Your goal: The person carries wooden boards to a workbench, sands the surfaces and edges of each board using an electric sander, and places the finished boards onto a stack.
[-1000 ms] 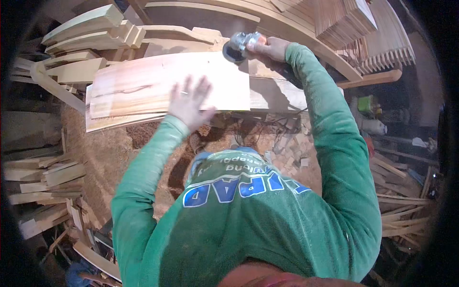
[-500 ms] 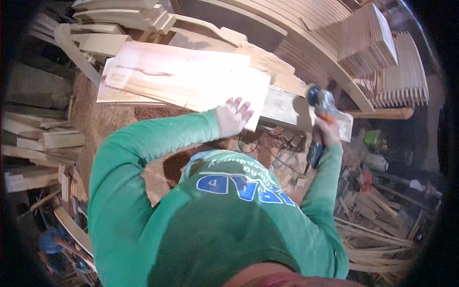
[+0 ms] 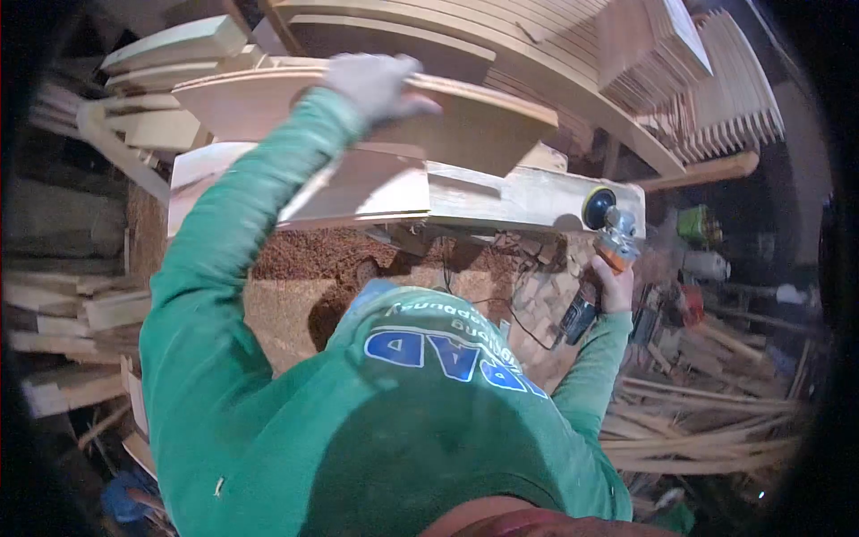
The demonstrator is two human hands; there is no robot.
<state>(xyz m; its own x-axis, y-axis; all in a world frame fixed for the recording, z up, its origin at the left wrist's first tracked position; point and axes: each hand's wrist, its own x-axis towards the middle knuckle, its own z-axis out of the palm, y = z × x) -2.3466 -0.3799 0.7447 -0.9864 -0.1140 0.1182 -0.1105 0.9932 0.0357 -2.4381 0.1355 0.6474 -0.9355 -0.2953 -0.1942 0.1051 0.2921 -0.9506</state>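
Note:
My left hand (image 3: pixel 371 88) is closed over the upper long edge of a wide, flat wooden board (image 3: pixel 474 127), which is tipped up on its side. Beneath it, another pale board (image 3: pixel 380 190) lies flat on the plank workbench (image 3: pixel 528 204). At the bench's right end, my right hand (image 3: pixel 614 285) grips an angle grinder (image 3: pixel 619 237) fitted with a round sanding disc (image 3: pixel 599 208). The disc faces the bench top; whether it touches the wood I cannot tell. The grinder's rear body shows below my wrist.
Behind the bench stands a slatted wooden frame (image 3: pixel 573 67) carrying stacked slats (image 3: pixel 649 54). Curved timber pieces (image 3: pixel 174 45) are piled at the far left. A power cord (image 3: pixel 523 327) runs over wood scraps and sawdust below. At right sits a green container (image 3: pixel 698 226). Offcuts (image 3: pixel 707 421) lie at lower right.
My left hand has gone from lying on the boards to gripping one, lifting and tilting it up at the back. The grinder has moved slightly down in view, its disc now more visible.

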